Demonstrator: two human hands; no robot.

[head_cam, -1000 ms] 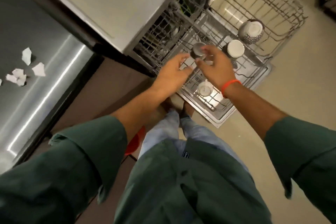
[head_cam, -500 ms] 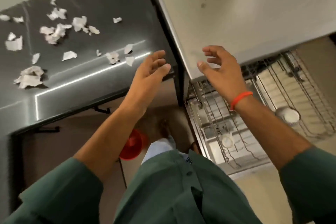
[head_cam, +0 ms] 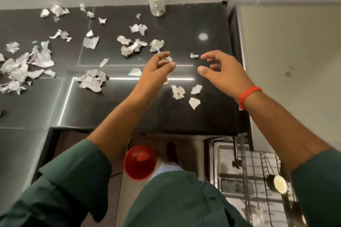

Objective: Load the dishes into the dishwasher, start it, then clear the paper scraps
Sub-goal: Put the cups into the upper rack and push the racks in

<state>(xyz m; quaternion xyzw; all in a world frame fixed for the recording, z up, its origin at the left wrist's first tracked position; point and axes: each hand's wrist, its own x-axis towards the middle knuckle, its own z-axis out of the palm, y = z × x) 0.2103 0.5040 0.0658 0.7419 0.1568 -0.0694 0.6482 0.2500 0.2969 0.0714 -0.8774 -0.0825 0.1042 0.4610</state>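
Note:
Several torn white paper scraps (head_cam: 92, 80) lie scattered over the dark counter (head_cam: 166, 116). A white cup (head_cam: 156, 5) stands at the counter's back edge by the wall. My left hand (head_cam: 158, 68) hovers over the counter with loosely curled fingers and holds nothing; a small scrap (head_cam: 169, 59) lies just past its fingertips. My right hand (head_cam: 221, 72), with a red wristband, hovers beside it, fingers also loosely curled and empty. The pulled-out dishwasher rack (head_cam: 245, 180) shows at lower right with a cup (head_cam: 279, 183) in it.
A red bin (head_cam: 140, 161) stands on the floor under the counter's front edge, near my feet. The beige dishwasher top (head_cam: 287, 51) adjoins the counter on the right. A pale wall runs behind the counter.
My view swung from the dishwasher rack up to the counter. Both hands left the cups in the rack and now hover empty over the scraps.

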